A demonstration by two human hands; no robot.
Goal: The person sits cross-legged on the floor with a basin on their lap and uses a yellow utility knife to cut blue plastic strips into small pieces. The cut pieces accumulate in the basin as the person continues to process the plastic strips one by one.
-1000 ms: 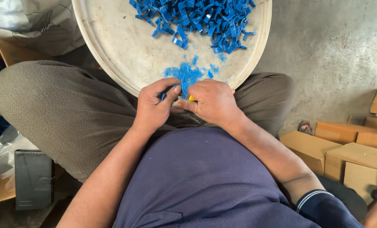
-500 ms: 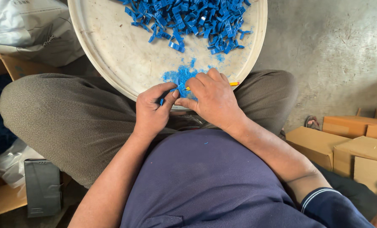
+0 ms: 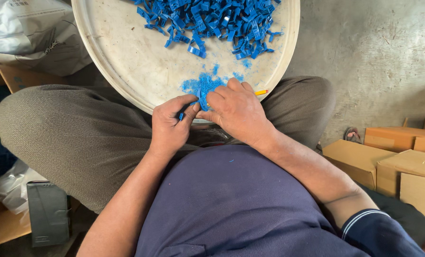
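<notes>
A large round cream tray [image 3: 127, 62] rests on my lap. Many small blue plastic parts [image 3: 217, 21] are heaped at its far side, and blue shavings [image 3: 200, 85] lie near its front rim. My left hand [image 3: 169, 126] pinches a small blue plastic part [image 3: 181, 115] at the tray's near edge. My right hand [image 3: 236, 112] is closed around a yellow-handled tool [image 3: 261, 92] whose end sticks out past my knuckles, and its fingers touch the same blue part.
Several brown cardboard boxes [image 3: 393, 157] stand on the concrete floor at the right. A white plastic bag [image 3: 27, 33] lies at the upper left. At the lower left sit a dark flat case [image 3: 48, 212] and another cardboard box [image 3: 3, 228].
Both hands stay together at the tray's front rim. My right hand has shifted slightly over the blue shavings, and the tool's yellow end now shows to its right.
</notes>
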